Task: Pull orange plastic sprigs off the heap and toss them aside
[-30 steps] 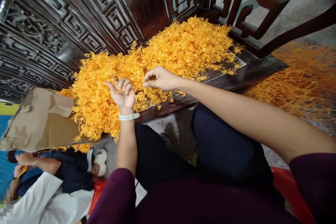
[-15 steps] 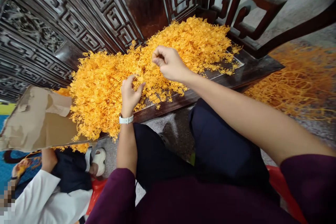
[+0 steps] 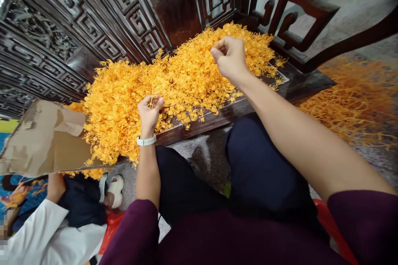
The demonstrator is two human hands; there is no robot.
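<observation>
A big heap of small orange branched plastic pieces [image 3: 192,70], like artificial flower parts, covers the dark wooden bench [image 3: 192,126]. My left hand [image 3: 148,112], with a pale watch band on its wrist, is closed at the heap's front edge. A thin orange plastic piece [image 3: 151,100] is pinched between its thumb and fingers. Farther right, my right hand [image 3: 230,59] hovers over the heap with thumb and fingertips pressed together. Whatever is between those fingertips is too small or hidden to make out.
Carved dark panels [image 3: 93,20] back the bench, with an openwork armrest [image 3: 298,20] at right. Orange stems [image 3: 354,107] pile up beyond it. A cardboard sheet [image 3: 46,145] lies at left; below it, another person in a white top [image 3: 46,232] handles orange pieces.
My right hand has moved up and right, away from my left hand. My left hand has turned from palm-up with fingers curled to a pinch on an orange piece.
</observation>
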